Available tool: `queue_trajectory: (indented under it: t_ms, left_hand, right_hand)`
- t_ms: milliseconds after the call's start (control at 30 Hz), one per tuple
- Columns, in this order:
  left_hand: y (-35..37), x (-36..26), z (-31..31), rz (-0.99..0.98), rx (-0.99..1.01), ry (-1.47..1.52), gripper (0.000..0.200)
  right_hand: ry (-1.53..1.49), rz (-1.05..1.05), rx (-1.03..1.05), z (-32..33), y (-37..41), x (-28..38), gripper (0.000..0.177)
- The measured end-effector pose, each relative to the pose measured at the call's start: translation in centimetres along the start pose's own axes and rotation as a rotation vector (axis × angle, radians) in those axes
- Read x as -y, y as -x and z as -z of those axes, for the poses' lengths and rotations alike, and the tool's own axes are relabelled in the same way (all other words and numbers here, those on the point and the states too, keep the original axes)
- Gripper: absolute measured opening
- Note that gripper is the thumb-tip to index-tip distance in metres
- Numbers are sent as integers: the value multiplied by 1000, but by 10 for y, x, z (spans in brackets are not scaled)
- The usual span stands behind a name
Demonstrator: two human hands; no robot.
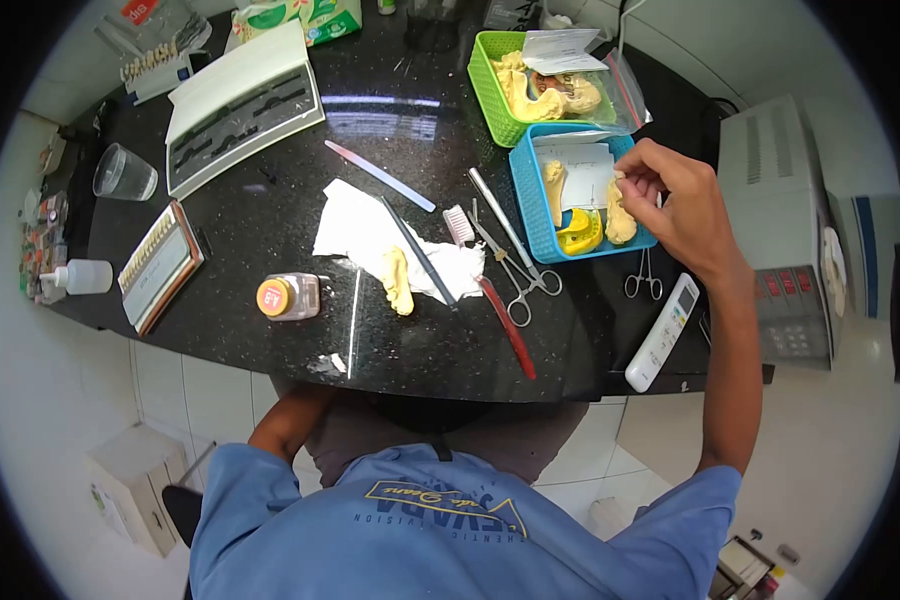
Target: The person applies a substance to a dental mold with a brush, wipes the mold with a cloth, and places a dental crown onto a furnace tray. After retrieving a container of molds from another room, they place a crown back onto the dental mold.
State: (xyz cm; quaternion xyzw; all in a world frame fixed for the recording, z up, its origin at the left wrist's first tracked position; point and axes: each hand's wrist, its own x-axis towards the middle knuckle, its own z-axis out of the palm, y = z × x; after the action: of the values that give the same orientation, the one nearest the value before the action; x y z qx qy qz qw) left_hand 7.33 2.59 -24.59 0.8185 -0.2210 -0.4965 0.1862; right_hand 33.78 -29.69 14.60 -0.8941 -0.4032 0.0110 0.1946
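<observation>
My right hand (682,205) is over the right side of a blue basket (533,215), its fingers pinched at the upper end of a cream plaster dental cast (621,222). Whether the cast rests on the basket floor is hard to tell. Beside it in the basket lie a yellow dental piece (580,232), another plaster cast (554,188) and a paper slip (588,178). My left forearm (292,425) drops below the counter edge, and the left hand is hidden there. A further plaster cast (398,282) lies on white tissue (345,222).
Around the tissue are a dark-handled tool (417,250), a toothbrush (458,226), scissor-handled forceps (518,280) and a red-handled knife (508,330). A green basket (490,90) of casts stands behind. Nearby are a jar (290,297), a remote control (662,335) and a plastic cup (125,173).
</observation>
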Motion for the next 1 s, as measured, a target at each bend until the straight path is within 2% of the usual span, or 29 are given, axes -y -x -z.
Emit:
queue_trajectory:
  t_ms: [67,200,267,333,367,433,500,567,600,667,700,767,800,900,933,1000]
  left_hand:
    - [12,14,-6,-13,23,-22,47]
    - [24,26,-21,-19,18,-54,47]
    - [37,22,-30,-18,-14,-87,48]
    - [51,-2,-49,49,-370,-72,50]
    - [66,-15,-45,49,-376,-85,50]
    - [116,-57,-21,-253,-389,228,43]
    - [170,-107,18,-371,-328,339,34]
    - [221,-150,48,-444,-381,537,25]
    - [235,-158,49,-461,-380,522,25]
    - [243,-177,56,-645,-621,1005,31]
    - [248,-190,59,-736,-724,1119,25]
    - [250,-204,61,-916,-938,1279,24]
    - [248,-205,59,-927,-925,1275,24]
    - [244,-194,48,-880,-978,1387,26]
    - [246,-192,46,-884,-968,1379,26]
    - [249,-184,46,-783,-1077,1389,26]
  right_hand:
    - [-153,-60,-170,-7,14,9,8]
    - [-201,-146,-290,-16,42,46,10]
    - [-356,-167,-411,-23,54,69,10]
    - [-428,-119,-471,-28,68,96,9]
    - [-489,-118,-515,-31,76,110,9]
    - [-581,-73,-575,-39,90,135,10]
    - [-645,-49,-584,-50,100,160,10]
    - [-736,-29,-611,-66,107,187,11]
    - [-697,61,-643,-75,108,197,10]
    - [-621,130,-580,-93,113,223,10]
    - [-465,183,-555,-98,115,236,12]
    - [-398,226,-511,-111,119,263,15]
    - [-317,314,-518,-120,118,267,16]
    - [-346,243,-502,-141,121,278,18]
    - [-355,263,-491,-144,118,278,18]
    - [-368,316,-473,-146,107,277,21]
